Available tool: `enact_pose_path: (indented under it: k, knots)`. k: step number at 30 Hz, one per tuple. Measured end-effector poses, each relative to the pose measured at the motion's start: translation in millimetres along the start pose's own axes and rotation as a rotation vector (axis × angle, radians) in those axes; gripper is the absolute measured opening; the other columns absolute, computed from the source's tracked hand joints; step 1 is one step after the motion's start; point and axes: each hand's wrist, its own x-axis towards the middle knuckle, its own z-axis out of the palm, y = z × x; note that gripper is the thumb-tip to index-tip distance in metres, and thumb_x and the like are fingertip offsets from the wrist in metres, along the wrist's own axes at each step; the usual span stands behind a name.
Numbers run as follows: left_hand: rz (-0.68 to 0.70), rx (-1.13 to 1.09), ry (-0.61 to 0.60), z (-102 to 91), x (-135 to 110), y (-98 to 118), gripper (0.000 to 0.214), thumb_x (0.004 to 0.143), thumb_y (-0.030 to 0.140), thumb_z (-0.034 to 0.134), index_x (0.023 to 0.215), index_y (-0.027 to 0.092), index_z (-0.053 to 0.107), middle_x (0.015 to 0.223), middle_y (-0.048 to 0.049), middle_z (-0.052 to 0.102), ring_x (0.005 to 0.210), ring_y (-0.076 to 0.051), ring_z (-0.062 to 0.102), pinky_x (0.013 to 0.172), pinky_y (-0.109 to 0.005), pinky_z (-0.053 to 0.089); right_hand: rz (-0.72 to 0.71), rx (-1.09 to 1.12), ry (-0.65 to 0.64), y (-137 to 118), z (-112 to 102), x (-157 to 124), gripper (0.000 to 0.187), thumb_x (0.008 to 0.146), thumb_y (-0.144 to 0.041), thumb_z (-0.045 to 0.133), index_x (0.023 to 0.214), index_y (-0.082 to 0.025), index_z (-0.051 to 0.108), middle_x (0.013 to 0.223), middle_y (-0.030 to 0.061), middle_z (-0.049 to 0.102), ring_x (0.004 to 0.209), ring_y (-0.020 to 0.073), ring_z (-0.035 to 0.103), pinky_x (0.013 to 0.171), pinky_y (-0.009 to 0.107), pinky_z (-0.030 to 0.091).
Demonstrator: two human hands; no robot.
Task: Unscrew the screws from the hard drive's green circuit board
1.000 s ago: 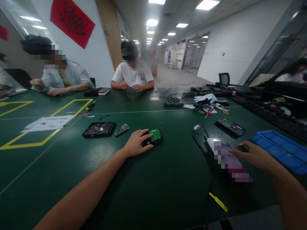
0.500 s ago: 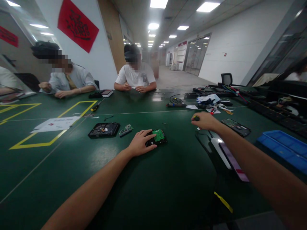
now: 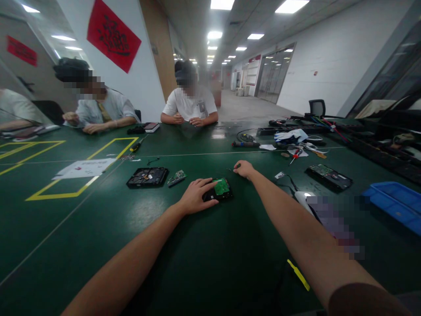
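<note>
A hard drive (image 3: 222, 188) with a green circuit board facing up lies on the green table in front of me. Over its left end rests my left hand (image 3: 196, 196), thumb along the near side and fingers across the top, gripping it against the table. My right hand (image 3: 245, 169) is closed around a screwdriver (image 3: 239, 165); only a bit of its dark handle shows and its tip is hidden. This hand is just beyond the drive's far right corner, beside a few tiny screws (image 3: 229, 169).
Left of the drive lie a loose circuit board (image 3: 176, 177) and another opened hard drive (image 3: 147, 177). To the right are a further hard drive (image 3: 330, 176), a blue tray (image 3: 393, 206), a red screwdriver (image 3: 296, 155) and a yellow strip (image 3: 298, 275). Co-workers sit across the table.
My right hand has moved left, from near the cables to beside the small screws, still holding the screwdriver. The left hand stays on the hard drive. The view has shifted slightly.
</note>
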Motion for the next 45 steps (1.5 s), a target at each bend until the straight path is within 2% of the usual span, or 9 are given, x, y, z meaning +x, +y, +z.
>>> enact_pose_path:
  k: [7,13,22,30,34,39,42,44,45]
  knots:
    - [0.051,-0.024,0.012,-4.4,-2,4,0.078,0.089,0.067,0.067,0.156,0.03,0.048,0.159,-0.0114,0.05,0.141,-0.035,0.05,0.119,-0.055,0.037,-0.024,-0.076,-0.001,2,6,9,0.035,0.102,-0.039,0.067,0.131,-0.02,0.063,0.134,0.01,0.063,0.113,0.0258,0.066,0.094,0.046,0.059]
    - [0.065,-0.04,0.002,-6.9,-3,5,0.076,0.088,0.064,0.069,0.155,0.032,0.049,0.159,-0.0109,0.05,0.143,-0.035,0.048,0.119,-0.056,0.037,-0.061,-0.115,0.021,2,8,15,0.036,0.102,-0.038,0.066,0.132,-0.02,0.062,0.134,0.0103,0.063,0.112,0.0256,0.066,0.094,0.046,0.059]
    - [0.081,-0.04,0.007,-2.6,-3,2,0.08,0.088,0.064,0.069,0.156,0.029,0.047,0.159,-0.0134,0.048,0.144,-0.037,0.047,0.12,-0.057,0.034,-0.053,-0.158,0.053,5,11,16,0.036,0.102,-0.038,0.066,0.132,-0.02,0.062,0.134,0.0106,0.063,0.112,0.0253,0.066,0.094,0.046,0.059]
    - [0.103,-0.013,0.029,-3.9,-3,2,0.078,0.088,0.064,0.069,0.155,0.028,0.05,0.158,-0.0142,0.047,0.146,-0.038,0.042,0.12,-0.059,0.033,0.006,-0.151,0.069,-6,11,14,0.035,0.102,-0.038,0.066,0.132,-0.02,0.063,0.134,0.0109,0.063,0.112,0.0252,0.066,0.094,0.046,0.059]
    - [0.106,0.029,0.032,-3.7,-5,10,0.076,0.089,0.061,0.068,0.154,0.026,0.05,0.16,-0.0149,0.044,0.146,-0.038,0.041,0.122,-0.059,0.032,0.047,-0.118,0.061,-5,9,-10,0.036,0.102,-0.038,0.066,0.132,-0.019,0.063,0.134,0.0111,0.063,0.112,0.0254,0.066,0.094,0.046,0.059]
    - [0.043,0.065,0.047,2.6,-6,19,0.079,0.087,0.066,0.07,0.154,0.029,0.051,0.163,-0.0145,0.039,0.147,-0.04,0.038,0.121,-0.061,0.032,0.039,0.002,0.029,9,15,-66,0.032,0.102,-0.038,0.066,0.127,-0.019,0.065,0.129,0.01,0.065,0.109,0.0239,0.067,0.092,0.044,0.059]
    - [-0.003,0.075,0.032,4.6,-5,20,0.084,0.085,0.07,0.069,0.157,0.031,0.047,0.165,-0.0158,0.034,0.148,-0.043,0.035,0.119,-0.063,0.032,-0.011,0.151,-0.048,20,14,-99,0.015,0.097,-0.03,0.069,0.099,-0.015,0.072,0.097,0.0102,0.074,0.084,0.0215,0.072,0.072,0.031,0.056]
    - [-0.01,0.074,0.019,4.3,-4,19,0.085,0.086,0.073,0.067,0.157,0.031,0.047,0.163,-0.0164,0.036,0.147,-0.043,0.036,0.119,-0.064,0.032,-0.043,0.27,-0.121,25,10,-114,0.015,0.093,-0.03,0.071,0.092,-0.015,0.072,0.08,0.0075,0.072,0.066,0.0186,0.069,0.057,0.027,0.05]
    - [-0.007,0.073,0.015,3.9,-4,19,0.083,0.086,0.073,0.066,0.156,0.031,0.048,0.161,-0.0163,0.039,0.146,-0.042,0.038,0.119,-0.064,0.032,-0.065,0.335,-0.15,26,7,-119,0.014,0.093,-0.029,0.07,0.09,-0.015,0.071,0.078,0.0067,0.072,0.062,0.0167,0.067,0.054,0.026,0.048]
